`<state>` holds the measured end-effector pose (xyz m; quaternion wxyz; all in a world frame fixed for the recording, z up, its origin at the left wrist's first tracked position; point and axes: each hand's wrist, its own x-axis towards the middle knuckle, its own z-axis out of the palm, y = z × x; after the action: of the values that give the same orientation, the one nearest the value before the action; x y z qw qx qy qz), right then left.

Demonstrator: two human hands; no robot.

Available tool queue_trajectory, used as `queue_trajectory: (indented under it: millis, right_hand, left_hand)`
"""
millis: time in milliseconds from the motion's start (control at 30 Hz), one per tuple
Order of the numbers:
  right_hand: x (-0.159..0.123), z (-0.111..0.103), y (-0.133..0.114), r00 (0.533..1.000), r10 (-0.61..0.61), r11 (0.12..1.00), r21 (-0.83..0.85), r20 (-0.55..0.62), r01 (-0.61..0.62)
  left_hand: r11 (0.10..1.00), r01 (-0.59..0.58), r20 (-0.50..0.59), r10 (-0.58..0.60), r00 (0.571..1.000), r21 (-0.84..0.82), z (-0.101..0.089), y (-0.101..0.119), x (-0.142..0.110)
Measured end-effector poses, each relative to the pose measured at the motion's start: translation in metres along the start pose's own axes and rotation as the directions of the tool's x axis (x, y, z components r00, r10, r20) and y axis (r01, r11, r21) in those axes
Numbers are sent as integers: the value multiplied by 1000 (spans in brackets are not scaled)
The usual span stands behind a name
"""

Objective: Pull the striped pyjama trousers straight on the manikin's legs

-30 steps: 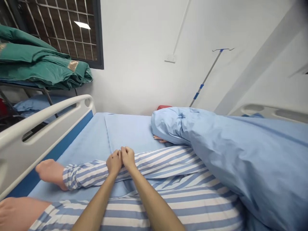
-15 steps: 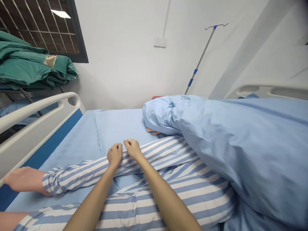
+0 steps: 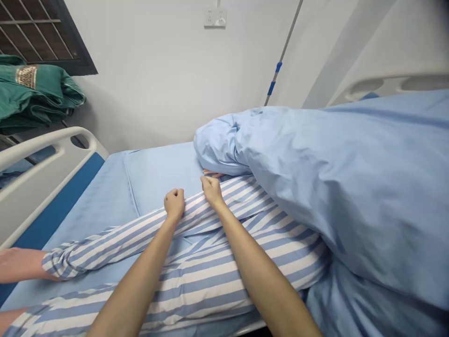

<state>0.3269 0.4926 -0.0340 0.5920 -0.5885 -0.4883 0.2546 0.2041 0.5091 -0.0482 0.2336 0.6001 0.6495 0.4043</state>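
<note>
While both arms reach out over the near leg (image 3: 196, 285) in striped trousers, the left hand (image 3: 174, 202) and the right hand (image 3: 212, 190) are at the far leg (image 3: 122, 243), clothed in the same blue and white stripes; the fingers of each hand are folded into a fist, the two fists standing a little apart; whether either has cloth caught inside, or presses on the limb, I cannot tell. The far leg runs under and between the fists, its bare ankle (image 3: 26, 263) well off to the left of the left hand; the right hand is closer to the quilt (image 3: 298, 154), a bulky light-blue heap to its right that covers the upper part of the far leg; just beyond the right fist, the fingers (image 3: 210, 172) of another hand peep out from under the quilt's edge.

Beyond the left fist lies the light-blue sheet (image 3: 157, 168); farther left of it stands the bed board (image 3: 82, 185), white with a blue panel, and past that a folded green bundle (image 3: 38, 103); on the wall beyond both hands is a socket plate (image 3: 215, 18), with a pole (image 3: 271, 88) to its right, behind the quilt.
</note>
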Motion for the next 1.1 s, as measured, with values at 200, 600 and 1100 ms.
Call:
queue_trajectory:
  millis: [200, 600, 1100]
  right_hand:
    - [13, -23, -4, 959, -108, 983, -118, 262, 143]
    - [26, -60, 2, 988, -147, 987, -75, -44, 144]
    - [42, -90, 29, 995, -101, 803, -589, 16, 91]
  left_hand:
    - [979, -134, 77, 147, 986, -151, 18, 25, -7]
    - [980, -198, 125, 199, 972, -17, 64, 75, -29]
    - [965, -131, 397, 214, 892, -226, 6, 54, -42]
